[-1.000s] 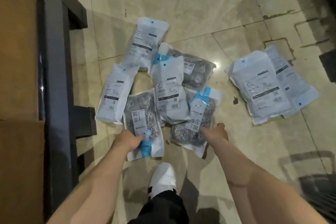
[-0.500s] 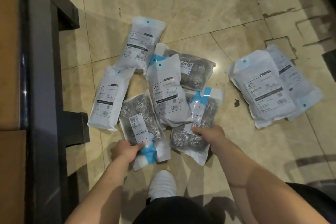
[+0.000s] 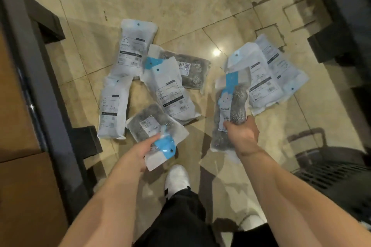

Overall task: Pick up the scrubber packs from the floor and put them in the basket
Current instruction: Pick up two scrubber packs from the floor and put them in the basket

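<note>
While six scrubber packs lie on the tiled floor [image 3: 180,6], each of the hands has one more raised off it, which makes eight in all.

The left hand [image 3: 144,146] pinches the slanted clear pack [image 3: 146,126] at its blue header end. This pack's long axis runs on a diagonal, with the header low and towards the person and the steel-wool end up and to the left.

The right hand [image 3: 243,134] is curled round the lower half of the upright clear pack [image 3: 232,96]. It points almost straight away from the person, blue header at the far end, and hides part of the pile behind it.

Of the six on the floor, five show white label sides and one is clear:
- The far white pack [image 3: 133,46] and the left white pack [image 3: 111,106] both lie lengthwise away from the person, hang-hole ends far.
- The centre white pack [image 3: 172,94] slants with its hole end at the upper left and lies over the floor clear pack [image 3: 193,70], whose blue header is at the left.
- The front right pack [image 3: 263,82] overlaps the rear right pack [image 3: 281,64]. Their hang holes are at opposite ends, so the two point contrary ways.

A dark slatted basket [image 3: 331,168] stands at the lower right, just beyond the right forearm and apart from every pack. A white shoe [image 3: 177,178] rests between the arms.
</note>
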A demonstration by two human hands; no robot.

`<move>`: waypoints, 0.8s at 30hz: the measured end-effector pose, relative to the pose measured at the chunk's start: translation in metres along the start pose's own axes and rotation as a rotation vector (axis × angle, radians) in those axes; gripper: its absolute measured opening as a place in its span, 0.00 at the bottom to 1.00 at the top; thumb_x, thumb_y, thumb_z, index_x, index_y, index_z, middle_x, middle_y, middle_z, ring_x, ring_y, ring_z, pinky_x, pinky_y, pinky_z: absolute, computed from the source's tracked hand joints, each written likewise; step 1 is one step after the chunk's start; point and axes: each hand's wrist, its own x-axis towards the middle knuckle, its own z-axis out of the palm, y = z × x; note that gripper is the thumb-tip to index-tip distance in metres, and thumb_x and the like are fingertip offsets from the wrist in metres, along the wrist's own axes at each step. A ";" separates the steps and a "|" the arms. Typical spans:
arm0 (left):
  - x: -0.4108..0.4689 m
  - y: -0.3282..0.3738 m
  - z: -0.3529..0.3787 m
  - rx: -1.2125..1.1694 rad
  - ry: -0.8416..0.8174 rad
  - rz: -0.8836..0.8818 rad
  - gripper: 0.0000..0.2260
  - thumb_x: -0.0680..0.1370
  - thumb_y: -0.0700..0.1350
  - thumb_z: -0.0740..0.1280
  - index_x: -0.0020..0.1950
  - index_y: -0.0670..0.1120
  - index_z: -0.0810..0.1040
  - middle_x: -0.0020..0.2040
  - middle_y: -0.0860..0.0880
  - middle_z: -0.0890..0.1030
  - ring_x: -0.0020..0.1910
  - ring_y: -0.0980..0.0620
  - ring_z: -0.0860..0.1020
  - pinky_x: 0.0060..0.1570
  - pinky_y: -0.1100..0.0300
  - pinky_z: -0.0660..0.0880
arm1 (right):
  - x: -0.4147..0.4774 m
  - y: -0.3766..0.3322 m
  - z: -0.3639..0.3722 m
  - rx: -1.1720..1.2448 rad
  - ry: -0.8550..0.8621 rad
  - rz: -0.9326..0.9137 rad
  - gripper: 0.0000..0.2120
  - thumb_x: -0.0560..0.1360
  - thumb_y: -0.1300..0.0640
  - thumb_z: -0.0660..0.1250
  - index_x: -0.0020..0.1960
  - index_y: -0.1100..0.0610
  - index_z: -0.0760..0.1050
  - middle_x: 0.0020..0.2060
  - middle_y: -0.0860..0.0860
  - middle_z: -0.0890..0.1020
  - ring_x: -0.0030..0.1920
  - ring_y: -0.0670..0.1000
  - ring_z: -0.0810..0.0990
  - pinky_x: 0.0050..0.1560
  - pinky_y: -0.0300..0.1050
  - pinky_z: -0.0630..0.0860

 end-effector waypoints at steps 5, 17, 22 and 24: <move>-0.143 0.005 -0.007 0.262 0.009 0.045 0.27 0.67 0.56 0.78 0.57 0.40 0.79 0.42 0.43 0.85 0.36 0.45 0.83 0.39 0.57 0.80 | -0.101 -0.045 -0.088 -0.022 0.011 -0.062 0.19 0.73 0.54 0.72 0.59 0.58 0.69 0.49 0.55 0.79 0.47 0.58 0.78 0.46 0.46 0.73; -0.531 0.004 -0.067 0.804 0.194 0.564 0.32 0.68 0.60 0.75 0.66 0.46 0.75 0.61 0.46 0.81 0.59 0.43 0.78 0.55 0.53 0.75 | -0.370 -0.112 -0.379 0.072 0.092 -0.020 0.23 0.73 0.46 0.71 0.60 0.57 0.69 0.52 0.55 0.78 0.48 0.58 0.77 0.49 0.52 0.76; -0.604 0.021 -0.037 0.814 0.068 0.687 0.29 0.69 0.54 0.78 0.63 0.41 0.76 0.55 0.45 0.81 0.50 0.44 0.80 0.44 0.57 0.75 | -0.413 -0.078 -0.456 0.288 0.196 0.050 0.22 0.73 0.47 0.70 0.60 0.57 0.68 0.52 0.54 0.77 0.49 0.57 0.76 0.47 0.50 0.74; -0.591 0.023 -0.019 0.875 0.050 0.751 0.37 0.57 0.66 0.79 0.56 0.44 0.79 0.51 0.47 0.84 0.47 0.46 0.82 0.49 0.50 0.80 | -0.428 -0.050 -0.477 0.377 0.249 0.087 0.21 0.73 0.47 0.70 0.59 0.57 0.68 0.52 0.54 0.77 0.49 0.57 0.76 0.46 0.49 0.73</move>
